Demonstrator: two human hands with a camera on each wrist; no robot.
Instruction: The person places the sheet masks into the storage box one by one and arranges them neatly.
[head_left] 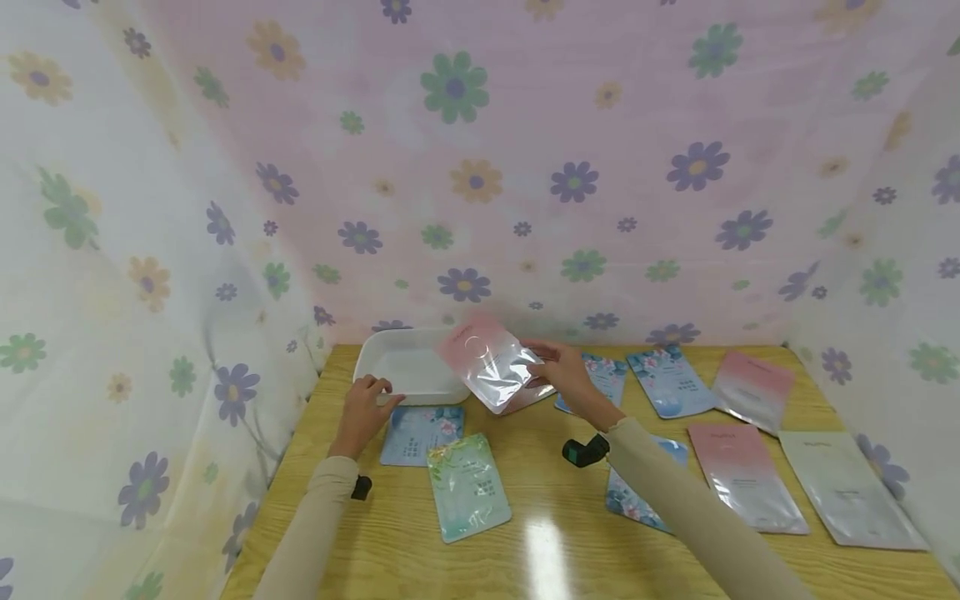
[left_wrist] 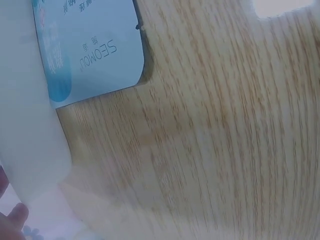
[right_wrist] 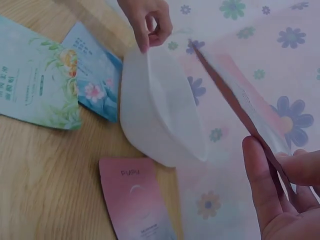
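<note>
We observe two bare hands working over a wooden worktop (head_left: 375, 542). The right hand (head_left: 561, 377) pinches a pink-and-silver packet (head_left: 489, 360) by its right edge, thumb against the fingers; the packet is raised and tilted and, in the head view, overlaps the right end of a white tub (head_left: 401, 362). We note in the right wrist view that it is seen nearly edge-on. The left hand (head_left: 363, 414) pinches the tub's near rim toward its left end, thumb and fingertips together. A second pink packet (right_wrist: 135, 197) lies on the worktop beside the tub, partly hidden under the raised one in the head view. In front of the tub we record a blue floral packet (head_left: 412, 433), its corner overlapped by a green packet (head_left: 468, 492). To the right we count two blue packets (head_left: 671, 383) at the back, a pink packet near them (head_left: 752, 387), another blue one (head_left: 628, 504) partly covered by the right sleeve (head_left: 697, 508), a nearer pink one (head_left: 746, 483) and a pale green one (head_left: 847, 487). Flowered cloth (head_left: 480, 208) hangs behind.
</note>
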